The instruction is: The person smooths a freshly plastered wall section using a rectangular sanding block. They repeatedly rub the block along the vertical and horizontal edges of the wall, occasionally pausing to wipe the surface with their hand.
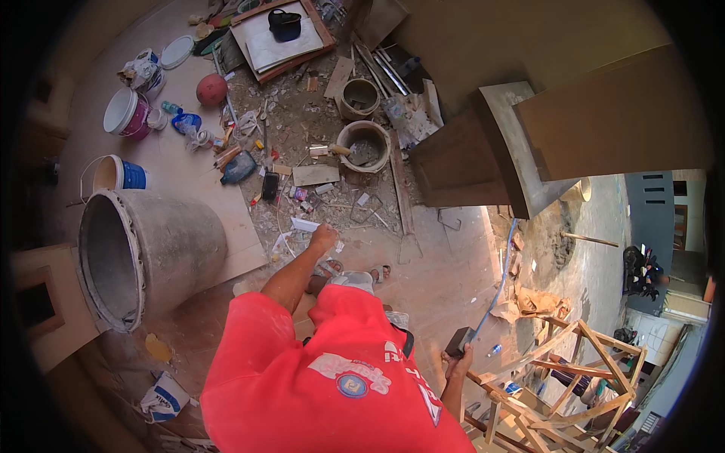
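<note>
My left hand (325, 238) reaches forward over the littered floor, its fingers closed at the end of a small white flat piece (304, 225); its exact kind is unclear. At my right side, my right hand (456, 364) is wrapped round a dark rectangular block (459, 342). A thin blue line, like a hose or cord (501, 279), runs from beside the block up toward the sunlit ground; whether it joins the block I cannot tell.
A big grey concrete cylinder (170, 245) lies on its side at left, near buckets (124, 113). Ahead are two round pots (364, 147), a red ball (211, 90) and rubble. A wooden frame (574, 370) stands at right, below a concrete ledge (506, 143).
</note>
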`<state>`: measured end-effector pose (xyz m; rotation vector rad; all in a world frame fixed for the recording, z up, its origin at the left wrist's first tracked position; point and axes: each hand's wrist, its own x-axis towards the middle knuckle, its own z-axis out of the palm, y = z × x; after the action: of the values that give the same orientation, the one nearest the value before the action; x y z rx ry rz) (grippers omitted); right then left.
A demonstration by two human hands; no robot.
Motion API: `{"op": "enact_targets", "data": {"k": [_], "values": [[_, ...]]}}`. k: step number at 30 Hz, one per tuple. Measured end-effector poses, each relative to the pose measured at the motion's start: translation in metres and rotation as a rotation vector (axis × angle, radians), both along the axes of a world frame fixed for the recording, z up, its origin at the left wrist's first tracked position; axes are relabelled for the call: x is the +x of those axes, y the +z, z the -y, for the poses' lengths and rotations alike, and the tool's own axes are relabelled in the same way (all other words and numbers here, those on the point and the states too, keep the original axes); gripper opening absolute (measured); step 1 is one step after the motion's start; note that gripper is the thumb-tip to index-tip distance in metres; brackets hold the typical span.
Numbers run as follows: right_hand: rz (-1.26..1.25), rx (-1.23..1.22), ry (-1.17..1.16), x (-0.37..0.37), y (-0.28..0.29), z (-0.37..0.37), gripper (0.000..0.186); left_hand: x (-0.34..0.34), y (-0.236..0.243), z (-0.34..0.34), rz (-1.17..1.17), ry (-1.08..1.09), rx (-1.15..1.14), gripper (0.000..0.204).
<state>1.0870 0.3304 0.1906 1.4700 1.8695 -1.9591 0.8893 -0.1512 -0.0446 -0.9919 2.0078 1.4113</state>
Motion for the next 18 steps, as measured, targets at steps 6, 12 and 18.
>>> {"op": "enact_targets", "data": {"k": [6, 12, 18], "values": [[0.276, -0.087, -0.093, 0.014, -0.082, -0.046, 0.054, -0.016, -0.010, 0.033, 0.011, 0.192, -0.129, 0.033], [0.252, -0.082, -0.071, -0.047, -0.093, -0.076, 0.059, -0.063, 0.016, 0.026, -0.032, -0.123, -0.283, 0.033], [0.278, -0.003, 0.040, -0.119, -0.045, -0.075, 0.074, -0.282, 0.122, -0.036, -0.635, -0.168, -0.253, 0.029]]}}
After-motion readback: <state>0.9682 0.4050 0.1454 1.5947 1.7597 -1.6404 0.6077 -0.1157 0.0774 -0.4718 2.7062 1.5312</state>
